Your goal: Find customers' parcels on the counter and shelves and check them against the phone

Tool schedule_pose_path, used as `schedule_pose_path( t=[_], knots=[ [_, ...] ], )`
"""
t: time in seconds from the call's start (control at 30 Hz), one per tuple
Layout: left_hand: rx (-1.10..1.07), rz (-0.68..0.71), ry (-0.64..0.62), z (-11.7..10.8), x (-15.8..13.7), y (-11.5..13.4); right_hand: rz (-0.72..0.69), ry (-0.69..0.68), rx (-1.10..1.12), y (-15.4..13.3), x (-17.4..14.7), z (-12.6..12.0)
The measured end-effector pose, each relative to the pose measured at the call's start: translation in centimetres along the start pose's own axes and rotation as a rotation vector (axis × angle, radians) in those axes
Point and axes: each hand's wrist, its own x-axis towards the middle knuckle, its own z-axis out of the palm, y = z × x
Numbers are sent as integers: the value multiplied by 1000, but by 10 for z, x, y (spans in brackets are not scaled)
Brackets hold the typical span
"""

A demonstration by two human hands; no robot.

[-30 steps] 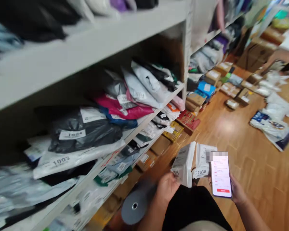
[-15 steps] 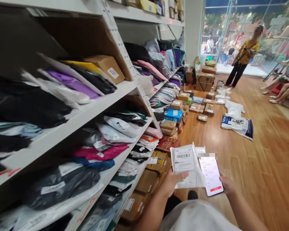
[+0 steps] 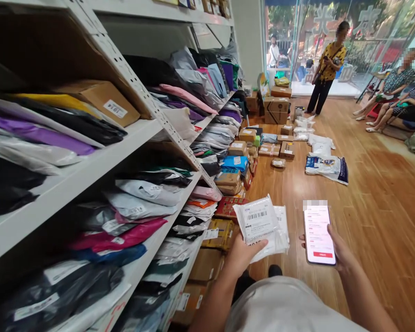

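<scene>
Fingers of the left hand (image 3: 242, 256) are clamped on the lower edge of a white plastic mailer parcel (image 3: 261, 226), thumb pressed on its front below the barcode label, so the parcel stands up in front of the person, over the wooden floor (image 3: 366, 207). A second pale mailer lies directly behind it in the same grip. The right hand (image 3: 339, 251) is wrapped around a smartphone (image 3: 318, 235), its lit screen with pink and red fields facing the person; phone and parcel sit side by side, near but not touching. Left of the hands runs a white metal shelf unit (image 3: 100, 159), its levels crammed with soft mailer bags in black, grey, pink, purple and blue, with a labelled cardboard box (image 3: 102, 99) on an upper level. Along the foot of the shelves stand small cardboard boxes (image 3: 230, 177), and more parcels and white bags (image 3: 327, 166) lie scattered further out on the floor. Well beyond, near the glass front, a person in a yellow patterned top (image 3: 327, 69) stands, and seated people (image 3: 397, 92) occupy the right edge.
</scene>
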Motion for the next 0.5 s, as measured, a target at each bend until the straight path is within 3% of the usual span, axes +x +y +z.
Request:
schedule_pose_path(
  t=[0.1,0.23,0.5],
  knots=[
    [21,-52,-4,8,-2,1,-13,50,14,0,-9,31],
    [12,-91,11,16,-8,9,-35,7,104,14,-15,62],
    [12,-25,0,12,-11,20,-84,-206,128,28,-14,74]
  ],
)
